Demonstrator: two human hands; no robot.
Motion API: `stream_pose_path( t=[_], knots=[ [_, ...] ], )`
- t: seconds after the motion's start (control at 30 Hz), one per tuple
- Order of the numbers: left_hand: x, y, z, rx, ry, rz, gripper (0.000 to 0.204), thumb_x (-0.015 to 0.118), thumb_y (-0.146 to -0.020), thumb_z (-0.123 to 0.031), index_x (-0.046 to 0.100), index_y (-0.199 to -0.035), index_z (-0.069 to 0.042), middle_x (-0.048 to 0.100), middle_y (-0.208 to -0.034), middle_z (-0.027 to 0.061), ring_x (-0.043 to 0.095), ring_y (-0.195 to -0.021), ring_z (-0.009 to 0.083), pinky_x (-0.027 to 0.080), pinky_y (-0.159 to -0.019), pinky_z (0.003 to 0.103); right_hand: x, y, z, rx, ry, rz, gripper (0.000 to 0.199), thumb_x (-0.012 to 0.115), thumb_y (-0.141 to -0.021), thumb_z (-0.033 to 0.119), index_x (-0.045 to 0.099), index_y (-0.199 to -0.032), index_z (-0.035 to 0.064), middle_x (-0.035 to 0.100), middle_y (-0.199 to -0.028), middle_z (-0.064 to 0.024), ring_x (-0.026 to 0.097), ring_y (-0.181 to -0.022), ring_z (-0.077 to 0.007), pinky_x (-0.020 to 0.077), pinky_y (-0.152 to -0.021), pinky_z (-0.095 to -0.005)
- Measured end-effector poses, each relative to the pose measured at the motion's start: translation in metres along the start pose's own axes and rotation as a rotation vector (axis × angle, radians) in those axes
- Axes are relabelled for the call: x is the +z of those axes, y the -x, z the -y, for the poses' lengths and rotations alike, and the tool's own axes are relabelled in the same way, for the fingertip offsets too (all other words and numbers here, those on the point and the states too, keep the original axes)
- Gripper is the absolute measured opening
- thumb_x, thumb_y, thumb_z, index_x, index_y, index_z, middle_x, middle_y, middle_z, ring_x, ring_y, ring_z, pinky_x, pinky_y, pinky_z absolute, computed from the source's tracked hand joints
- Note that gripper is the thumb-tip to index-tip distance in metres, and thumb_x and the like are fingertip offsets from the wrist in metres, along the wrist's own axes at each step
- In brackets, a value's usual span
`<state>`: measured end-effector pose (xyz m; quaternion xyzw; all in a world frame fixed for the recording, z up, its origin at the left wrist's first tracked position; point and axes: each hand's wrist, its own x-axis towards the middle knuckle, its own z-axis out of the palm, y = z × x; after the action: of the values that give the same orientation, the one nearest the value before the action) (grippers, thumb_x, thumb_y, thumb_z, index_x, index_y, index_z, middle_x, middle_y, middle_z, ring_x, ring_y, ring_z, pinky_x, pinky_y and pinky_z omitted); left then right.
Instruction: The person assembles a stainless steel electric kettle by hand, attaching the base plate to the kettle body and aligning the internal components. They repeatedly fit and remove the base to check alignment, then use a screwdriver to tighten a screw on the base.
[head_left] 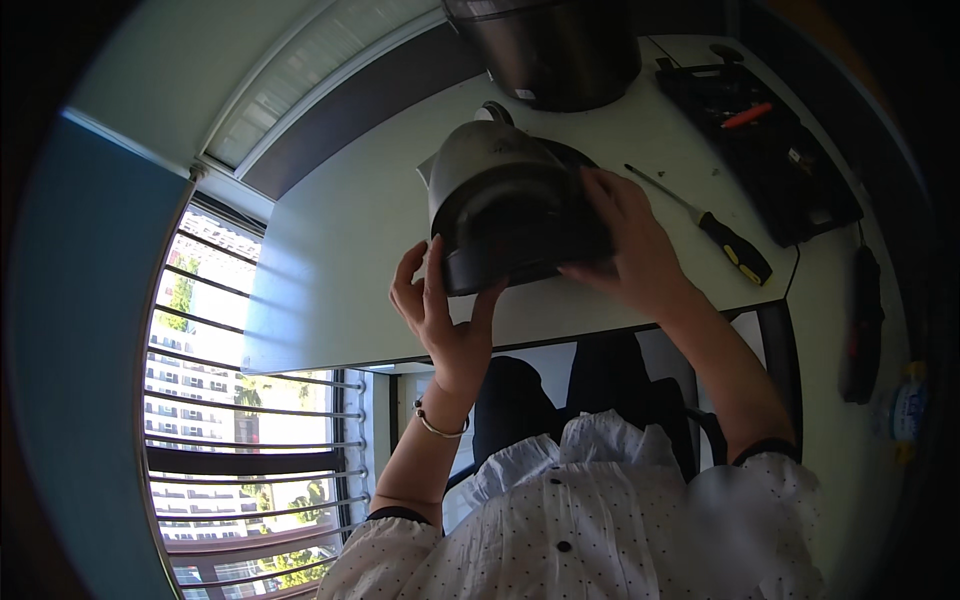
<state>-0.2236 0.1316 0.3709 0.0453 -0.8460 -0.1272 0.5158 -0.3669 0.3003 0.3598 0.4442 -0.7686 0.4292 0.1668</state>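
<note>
Both my hands hold what looks like an electric kettle (490, 165), with a silver-grey body and black lower part, above the white table near its front edge. It is tilted, its dark end turned toward me. My left hand (440, 315) grips the lower left rim, thumb and fingers spread around it. On the other side, my right hand (635, 245) clasps the black part, with some fingers hidden behind it. To the right of the kettle lies a screwdriver (735, 245) with a black and yellow handle, its tip pointing away from me.
Small screws (715, 172) lie near the screwdriver. An opened black tool case (770, 150) holds an orange-handled tool (747, 115). A large dark container (560, 55) stands at the back. At the right are a long black object (860, 325) and a bottle (905, 410). A barred window (250, 400) is left.
</note>
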Motion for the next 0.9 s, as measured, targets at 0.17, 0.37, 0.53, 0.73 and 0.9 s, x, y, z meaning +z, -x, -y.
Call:
stream_pose_path(
  t=[0.17,0.37,0.53,0.73,0.9],
  knots=[
    [-0.017,0.013,0.000,0.092,0.078,0.059,0.050,0.069,-0.065,0.003,0.057,-0.113,-0.001,0.060,-0.100,0.0113,0.054,-0.098,0.0299,0.044,-0.086,0.039,0.000,0.031,0.007,-0.041,-0.017,-0.048,0.082,0.078,-0.066,0.013,0.037,-0.136,0.0021,0.039,-0.132,-0.0191,0.041,-0.120,-0.0391,0.0409,-0.098,-0.0448],
    [-0.038,0.026,0.003,0.149,0.183,0.076,0.039,0.068,-0.062,-0.002,0.058,-0.099,-0.002,0.062,-0.094,0.0121,0.057,-0.088,0.0297,0.046,-0.077,0.037,-0.022,0.047,0.017,-0.152,-0.130,0.061,0.061,0.061,-0.072,-0.001,0.046,-0.131,0.0051,0.045,-0.125,-0.0173,0.045,-0.115,-0.0346,0.0425,-0.093,-0.0421],
    [-0.059,0.036,0.016,0.121,0.203,0.085,0.037,0.071,-0.070,-0.011,0.054,-0.101,-0.001,0.062,-0.095,0.0149,0.058,-0.086,0.0299,0.047,-0.076,0.037,-0.041,0.034,0.019,-0.140,-0.341,-0.040,0.042,0.065,-0.072,-0.001,0.065,-0.113,0.0073,0.056,-0.091,-0.0074,0.052,-0.082,-0.0209,0.0436,-0.068,-0.0312],
    [-0.077,0.050,0.025,-0.097,0.271,0.004,0.033,0.063,-0.085,-0.023,0.053,-0.105,0.002,0.062,-0.096,0.0175,0.058,-0.091,0.0294,0.047,-0.079,0.037,-0.011,0.001,0.055,-0.393,0.068,-0.099,0.039,0.075,-0.072,0.021,0.067,-0.109,0.0121,0.049,-0.075,0.0002,0.050,-0.069,-0.0140,0.0418,-0.058,-0.0282],
    [-0.087,0.059,0.029,-0.204,0.320,-0.034,0.033,0.059,-0.089,-0.023,0.052,-0.109,0.002,0.061,-0.099,0.0179,0.058,-0.095,0.0293,0.047,-0.084,0.038,0.019,-0.001,0.046,-0.389,0.143,-0.184,0.033,0.078,-0.068,0.011,0.067,-0.099,0.0129,0.050,-0.074,0.0012,0.052,-0.064,-0.0138,0.0436,-0.048,-0.0255]
  ],
)
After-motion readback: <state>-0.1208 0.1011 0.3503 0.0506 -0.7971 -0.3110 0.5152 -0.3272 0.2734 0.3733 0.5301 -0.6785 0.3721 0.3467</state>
